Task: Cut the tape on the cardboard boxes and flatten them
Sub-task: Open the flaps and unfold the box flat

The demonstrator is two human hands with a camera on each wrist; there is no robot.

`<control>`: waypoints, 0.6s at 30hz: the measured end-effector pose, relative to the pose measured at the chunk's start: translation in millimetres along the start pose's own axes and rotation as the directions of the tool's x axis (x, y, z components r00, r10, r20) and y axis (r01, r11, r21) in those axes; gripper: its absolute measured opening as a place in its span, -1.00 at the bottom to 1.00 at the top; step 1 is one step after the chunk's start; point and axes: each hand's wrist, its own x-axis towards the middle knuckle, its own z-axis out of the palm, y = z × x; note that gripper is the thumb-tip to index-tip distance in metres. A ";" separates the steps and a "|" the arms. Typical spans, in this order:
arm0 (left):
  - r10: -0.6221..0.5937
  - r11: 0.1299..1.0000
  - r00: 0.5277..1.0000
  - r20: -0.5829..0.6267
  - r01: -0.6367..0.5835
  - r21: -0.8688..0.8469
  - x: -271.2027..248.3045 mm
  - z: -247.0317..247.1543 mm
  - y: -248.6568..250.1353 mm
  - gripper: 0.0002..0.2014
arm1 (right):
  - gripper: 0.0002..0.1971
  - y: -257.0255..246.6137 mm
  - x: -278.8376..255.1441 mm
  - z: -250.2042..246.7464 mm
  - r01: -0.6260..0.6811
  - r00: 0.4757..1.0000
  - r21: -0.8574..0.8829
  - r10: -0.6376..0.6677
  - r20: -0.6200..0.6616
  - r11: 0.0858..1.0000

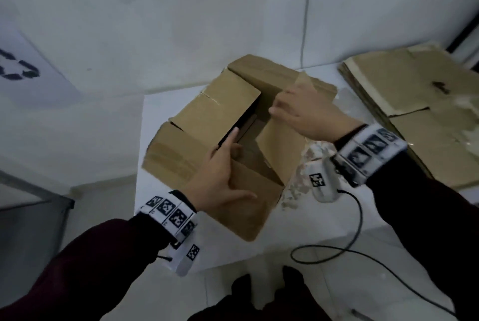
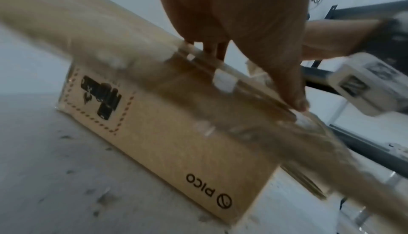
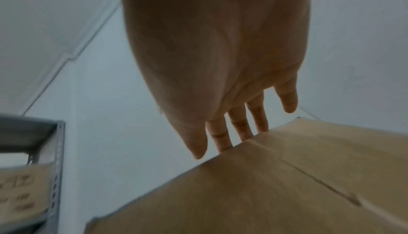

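Note:
A brown cardboard box (image 1: 181, 149) stands on the white table (image 1: 324, 219), its top flaps partly raised and a dark gap between them. My left hand (image 1: 233, 165) holds the near flap (image 1: 248, 206): the thumb lies on top, the index finger points along the left flap (image 1: 220, 110), and the other fingers reach into the gap. In the left wrist view the thumb (image 2: 293, 94) presses the box's (image 2: 176, 150) edge, which carries clear tape (image 2: 220, 79). My right hand (image 1: 285, 110) rests on the right flap (image 1: 280, 144), with straight fingers (image 3: 238, 124) over its edge (image 3: 287, 185).
A stack of flattened cardboard (image 1: 414, 113) lies at the right of the table. Torn tape and paper scraps (image 1: 298, 185) litter the table beside the box. A black cable (image 1: 357, 217) trails off the front edge. A grey metal shelf (image 3: 55, 150) stands nearby.

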 end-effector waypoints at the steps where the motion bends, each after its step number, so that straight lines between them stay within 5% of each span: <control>1: 0.016 0.999 1.000 0.025 -0.015 -0.034 0.0 -8.3 -2.3 0.08 | -0.62 3.4 -16.9 -8.1 -0.044 0.996 0.028 0.046 -0.081 0.999; 3: 0.083 0.994 0.992 0.099 -0.089 0.063 7.5 -29.2 -11.0 -0.21 | -0.66 8.5 -54.7 -18.0 -0.155 0.966 0.049 0.162 -0.201 0.987; 5: 0.088 0.959 0.966 0.243 -0.148 0.240 24.3 -47.6 -17.3 -0.10 | -0.71 14.8 -86.4 -13.4 -0.273 0.932 0.035 0.274 -0.239 0.961; 9: 0.055 0.855 0.882 0.469 -0.284 0.435 47.8 -60.8 -26.7 -0.15 | -0.71 24.0 -116.2 25.7 -0.522 0.853 0.127 0.515 0.087 0.843; 13: 0.059 0.715 0.908 0.414 -0.328 0.618 36.7 -59.9 -24.5 -0.12 | -0.45 15.5 -116.4 55.6 -0.633 0.770 0.327 0.528 0.358 0.702; 18: 0.041 0.479 0.969 0.242 -0.232 0.847 11.9 -76.1 -17.1 -0.25 | -0.30 5.2 -89.7 56.7 -0.703 0.701 0.558 0.560 0.441 0.441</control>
